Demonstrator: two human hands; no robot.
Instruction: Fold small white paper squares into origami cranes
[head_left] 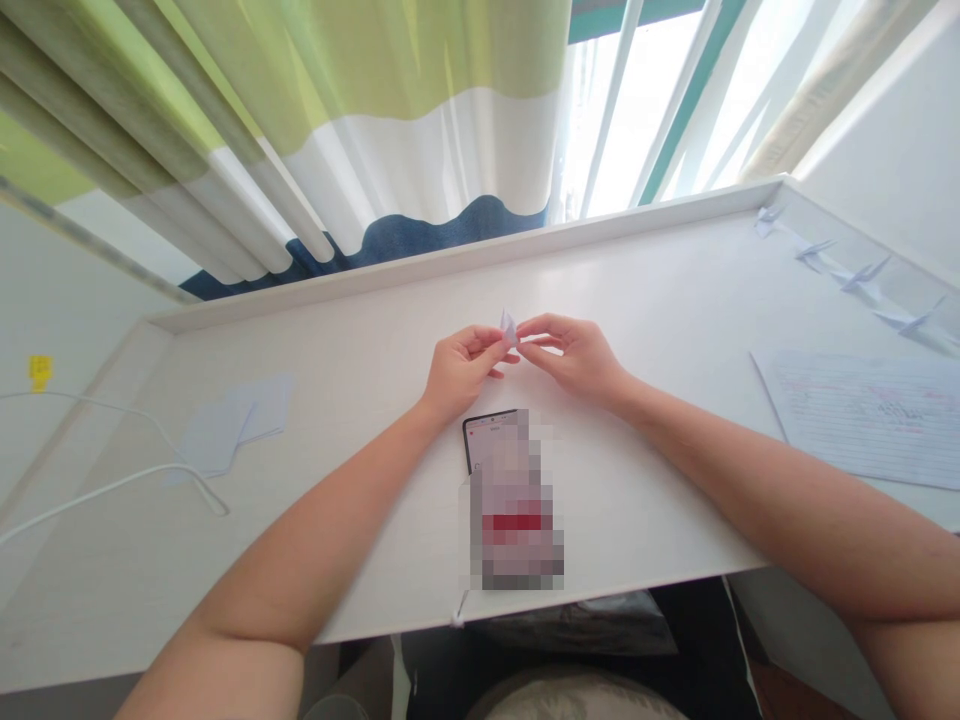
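A small piece of folded white paper (508, 325), coming to a point at its top, is held up over the middle of the desk. My left hand (466, 365) pinches it between thumb and fingers from the left. From the other side, the thumb and index fingertips of my right hand (574, 355) come together at the paper's right edge. Its lower part is partly hidden by my left fingers. Nearer to me, between my forearms, a phone (474, 432) lies face up with most of its screen blurred out.
Several folded paper figures (859, 278) line the desk's right side. Below them lies a lined, written sheet (862, 415). Paper pieces (217, 435) and a white cable (142, 480) are at left. A raised rim (450, 262) edges the white desk (360, 570) before the curtain (420, 150).
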